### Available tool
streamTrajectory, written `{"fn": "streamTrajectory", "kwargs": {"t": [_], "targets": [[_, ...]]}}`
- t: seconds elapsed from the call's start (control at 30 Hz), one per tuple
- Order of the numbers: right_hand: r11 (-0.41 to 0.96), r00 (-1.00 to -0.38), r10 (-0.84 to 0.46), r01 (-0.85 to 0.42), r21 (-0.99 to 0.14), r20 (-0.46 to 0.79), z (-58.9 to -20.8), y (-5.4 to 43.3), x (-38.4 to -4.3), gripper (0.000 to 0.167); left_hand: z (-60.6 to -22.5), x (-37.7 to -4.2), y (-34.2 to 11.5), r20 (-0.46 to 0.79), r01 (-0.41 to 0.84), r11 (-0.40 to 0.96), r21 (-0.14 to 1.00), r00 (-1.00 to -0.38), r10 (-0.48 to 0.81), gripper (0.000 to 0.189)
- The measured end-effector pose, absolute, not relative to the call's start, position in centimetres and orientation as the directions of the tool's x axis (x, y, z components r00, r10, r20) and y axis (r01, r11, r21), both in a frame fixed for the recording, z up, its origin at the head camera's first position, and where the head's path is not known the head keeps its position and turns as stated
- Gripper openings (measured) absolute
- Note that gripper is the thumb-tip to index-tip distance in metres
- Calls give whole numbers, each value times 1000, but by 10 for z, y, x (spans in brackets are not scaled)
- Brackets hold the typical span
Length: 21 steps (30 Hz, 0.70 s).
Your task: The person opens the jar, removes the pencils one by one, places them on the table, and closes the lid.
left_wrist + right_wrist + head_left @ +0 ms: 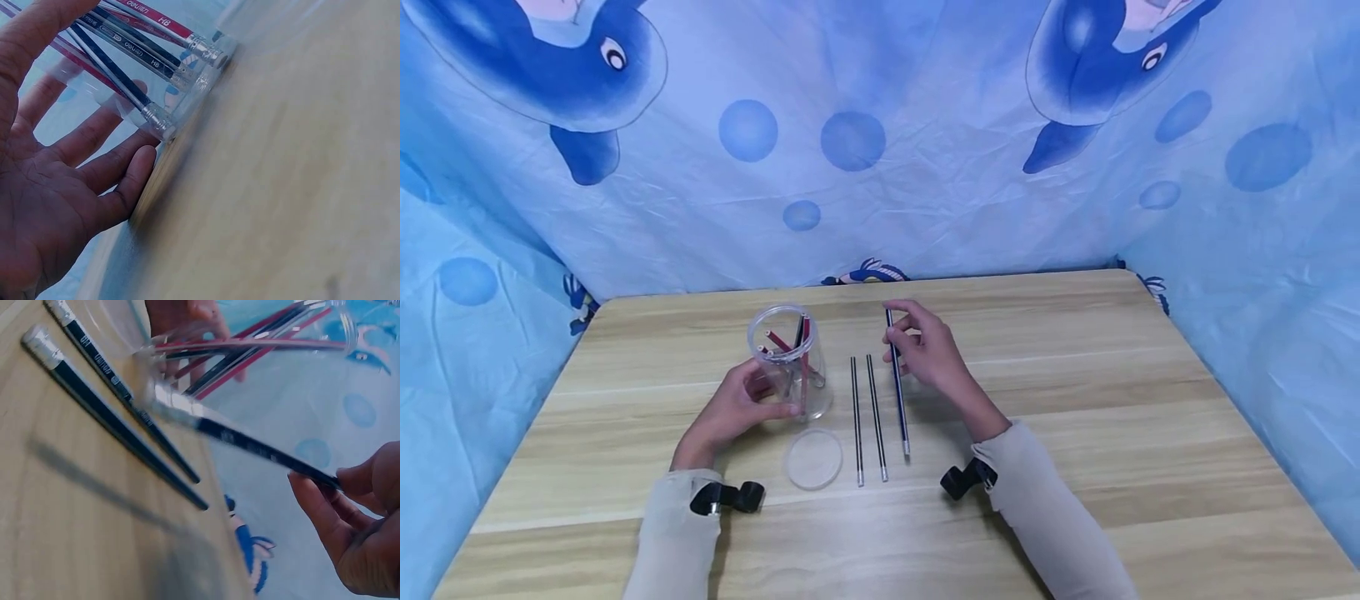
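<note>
A clear plastic jar (817,402) stands at the left middle of the table, with several red and dark pencils (128,44) inside. My left hand (737,408) holds it from the left, thumb in front and fingers around the far side. Between thumb and fingers, my right hand (931,346) pinches a dark pencil (900,408) near its upper end. This pencil is raised above the wood, its silver eraser end toward me. Two more dark pencils, a left one (857,425) and a right one (877,425), lie side by side between the hands.
A round clear lid (814,459) lies flat in front of the jar. The wooden table (1112,417) ends at the back against a blue curtain (925,217) printed with dolphins. Black wrist cameras sit on both sleeves.
</note>
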State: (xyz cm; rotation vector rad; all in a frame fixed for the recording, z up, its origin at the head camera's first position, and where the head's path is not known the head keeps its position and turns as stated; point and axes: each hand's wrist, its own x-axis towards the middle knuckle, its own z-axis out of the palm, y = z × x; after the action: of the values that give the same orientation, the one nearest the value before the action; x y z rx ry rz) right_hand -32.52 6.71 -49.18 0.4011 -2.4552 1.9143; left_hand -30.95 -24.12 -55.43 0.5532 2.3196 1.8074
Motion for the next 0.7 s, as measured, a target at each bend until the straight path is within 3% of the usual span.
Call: {"fn": "streamTrajectory", "kwargs": {"t": [0.33,0.7], "targets": [[295,-955,-296,-63,-953,-29,-523,71,-338,39,-555,-311,-243,103,203,235,950,-920,379,75],[301,-946,-308,1,-954,-98,-549,73,-346,38,-557,-313,-246,119,227,227,947,-904,410,73]]}}
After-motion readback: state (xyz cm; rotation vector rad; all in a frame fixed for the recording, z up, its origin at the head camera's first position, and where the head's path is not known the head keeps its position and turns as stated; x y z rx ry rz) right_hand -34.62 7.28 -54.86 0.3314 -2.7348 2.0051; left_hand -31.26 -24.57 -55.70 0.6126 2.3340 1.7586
